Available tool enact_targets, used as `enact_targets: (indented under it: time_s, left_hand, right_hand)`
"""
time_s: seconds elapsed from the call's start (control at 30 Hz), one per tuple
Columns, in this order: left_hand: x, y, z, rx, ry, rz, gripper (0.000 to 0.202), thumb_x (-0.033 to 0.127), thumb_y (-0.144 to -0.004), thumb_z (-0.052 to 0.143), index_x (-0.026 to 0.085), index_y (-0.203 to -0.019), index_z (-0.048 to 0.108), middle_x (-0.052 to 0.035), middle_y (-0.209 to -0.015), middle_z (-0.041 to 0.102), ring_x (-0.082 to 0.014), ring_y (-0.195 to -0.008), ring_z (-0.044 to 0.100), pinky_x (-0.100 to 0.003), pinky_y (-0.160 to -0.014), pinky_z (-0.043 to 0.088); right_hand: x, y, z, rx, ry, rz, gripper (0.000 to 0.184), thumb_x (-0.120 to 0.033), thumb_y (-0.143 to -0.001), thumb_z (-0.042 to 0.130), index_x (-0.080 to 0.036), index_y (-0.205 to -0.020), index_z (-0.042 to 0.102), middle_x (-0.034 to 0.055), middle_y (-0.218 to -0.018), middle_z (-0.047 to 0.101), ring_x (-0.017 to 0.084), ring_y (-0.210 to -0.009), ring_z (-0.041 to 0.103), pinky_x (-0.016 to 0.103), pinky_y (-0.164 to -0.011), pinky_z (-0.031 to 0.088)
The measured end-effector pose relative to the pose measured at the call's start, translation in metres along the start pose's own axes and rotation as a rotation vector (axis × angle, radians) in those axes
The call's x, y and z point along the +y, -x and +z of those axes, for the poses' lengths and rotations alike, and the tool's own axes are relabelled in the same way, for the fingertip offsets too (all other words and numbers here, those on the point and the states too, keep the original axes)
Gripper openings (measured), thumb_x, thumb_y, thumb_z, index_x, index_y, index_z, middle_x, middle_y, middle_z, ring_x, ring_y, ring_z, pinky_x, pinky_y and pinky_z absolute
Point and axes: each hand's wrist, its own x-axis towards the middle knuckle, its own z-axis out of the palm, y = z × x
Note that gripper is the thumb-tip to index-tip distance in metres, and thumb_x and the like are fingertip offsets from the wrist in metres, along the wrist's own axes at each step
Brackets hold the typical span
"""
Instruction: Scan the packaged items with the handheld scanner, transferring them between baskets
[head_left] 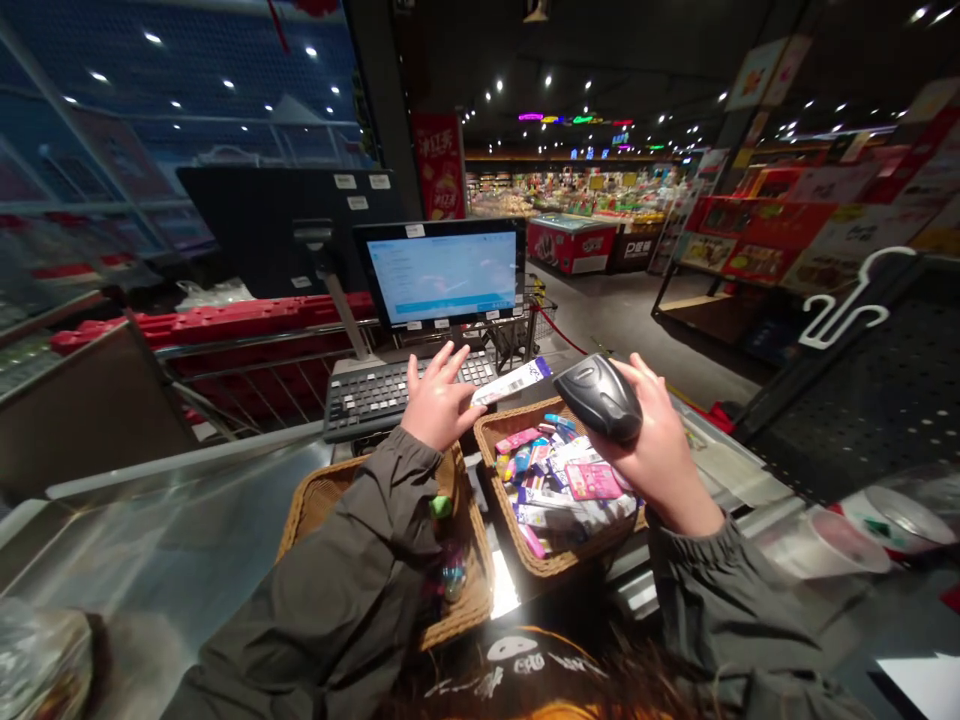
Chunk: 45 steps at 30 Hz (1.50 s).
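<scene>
White slim packet (508, 385) is held up at the far edge of the filled basket, just right of the keyboard. Flat, elongated, tilted up to the right; purple end with white print, dark barcode-like marks along the face, text too small to read.

Near end is pinched between thumb and index of the left hand (439, 402); the other fingers are spread. Black scanner (600, 397) is gripped by the right hand (664, 455), fingers wrapped round it, their undersides hidden; trigger contact can't be told. Scanner head is near the packet's purple end, apart from it.

Below: filled basket (556, 566), packed with similar white-purple packets, pink and blue pieces, one pink card. Its right side is partly blocked by the right hand. Second basket (481, 590) sits to the left, largely covered by the left sleeve; a green item (440, 507) is seen inside. Keyboard (369, 397) is partly blocked by the left hand; lit monitor (446, 275) stands behind.

Materials: baskets brown, woven, rounded corners; scanner glossy, bulbous; counter (172, 540) brushed metal, flat; sleeves dark, creased fabric, cuffs gathered.
</scene>
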Motion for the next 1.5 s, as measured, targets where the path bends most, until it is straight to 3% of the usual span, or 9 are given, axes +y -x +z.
enact_targets:
  time_s: [0.2, 0.4, 0.6, 0.87, 1.1, 1.3, 1.5]
  left_hand:
    - [-0.009, 0.005, -0.024, 0.090, -0.099, -0.012, 0.013, 0.031, -0.084, 0.066, 0.020, -0.080, 0.072, -0.0117, -0.155, 0.041, -0.0362, -0.146, 0.032, -0.072, -0.115, 0.010]
    - [-0.017, 0.012, -0.035, 0.113, -0.130, -0.048, 0.013, 0.030, -0.085, 0.066, 0.019, -0.084, 0.072, -0.0132, -0.156, 0.040, -0.0358, -0.147, 0.030, -0.072, -0.115, 0.010]
    - [-0.024, 0.020, -0.038, 0.120, -0.140, -0.062, 0.013, 0.030, -0.086, 0.064, 0.019, -0.084, 0.072, -0.0124, -0.156, 0.040, -0.0351, -0.147, 0.031, -0.071, -0.116, 0.008]
    - [-0.032, 0.026, -0.039, 0.121, -0.153, -0.072, 0.013, 0.030, -0.085, 0.066, 0.020, -0.089, 0.073, -0.0129, -0.155, 0.041, -0.0350, -0.147, 0.031, -0.072, -0.116, 0.009]
    - [-0.037, 0.037, -0.042, 0.117, -0.169, -0.080, 0.011, 0.028, -0.084, 0.066, 0.020, -0.081, 0.072, -0.0133, -0.154, 0.043, -0.0348, -0.145, 0.035, -0.073, -0.115, 0.012]
    - [-0.047, 0.054, -0.042, 0.092, -0.192, -0.095, 0.012, 0.029, -0.084, 0.067, 0.019, -0.080, 0.073, -0.0143, -0.152, 0.045, -0.0357, -0.144, 0.037, -0.074, -0.114, 0.013]
    - [-0.059, 0.083, -0.040, -0.005, -0.219, -0.140, 0.014, 0.029, -0.083, 0.069, 0.019, -0.074, 0.073, -0.0143, -0.150, 0.048, -0.0363, -0.142, 0.039, -0.075, -0.113, 0.015]
  right_hand:
    - [-0.022, -0.005, 0.015, -0.092, -0.042, -0.070, 0.063, -0.031, -0.078, 0.062, -0.022, -0.137, 0.045, 0.0183, -0.143, 0.049, 0.044, -0.145, 0.029, 0.074, -0.113, 0.023]
    - [-0.036, -0.005, 0.024, -0.149, -0.062, -0.108, 0.058, -0.029, -0.078, 0.061, -0.021, -0.134, 0.049, 0.0172, -0.144, 0.050, 0.042, -0.147, 0.026, 0.073, -0.114, 0.021]
    - [-0.041, -0.003, 0.030, -0.189, -0.077, -0.139, 0.049, -0.030, -0.080, 0.061, -0.021, -0.128, 0.055, 0.0173, -0.142, 0.052, 0.041, -0.147, 0.027, 0.072, -0.114, 0.021]
    - [-0.047, -0.002, 0.032, -0.233, -0.111, -0.143, 0.050, -0.029, -0.079, 0.062, -0.020, -0.128, 0.055, 0.0161, -0.141, 0.052, 0.041, -0.147, 0.027, 0.073, -0.114, 0.020]
    - [-0.053, -0.001, 0.040, -0.231, -0.114, -0.130, 0.053, -0.027, -0.078, 0.062, -0.021, -0.130, 0.054, 0.0159, -0.142, 0.051, 0.042, -0.146, 0.028, 0.075, -0.113, 0.021]
    - [-0.060, 0.000, 0.050, -0.259, -0.126, -0.148, 0.047, -0.026, -0.076, 0.062, -0.018, -0.122, 0.059, 0.0172, -0.144, 0.049, 0.042, -0.146, 0.028, 0.073, -0.114, 0.021]
    - [-0.070, 0.001, 0.062, -0.304, -0.152, -0.173, 0.042, -0.026, -0.076, 0.063, -0.018, -0.117, 0.062, 0.0174, -0.144, 0.050, 0.043, -0.146, 0.028, 0.072, -0.113, 0.023]
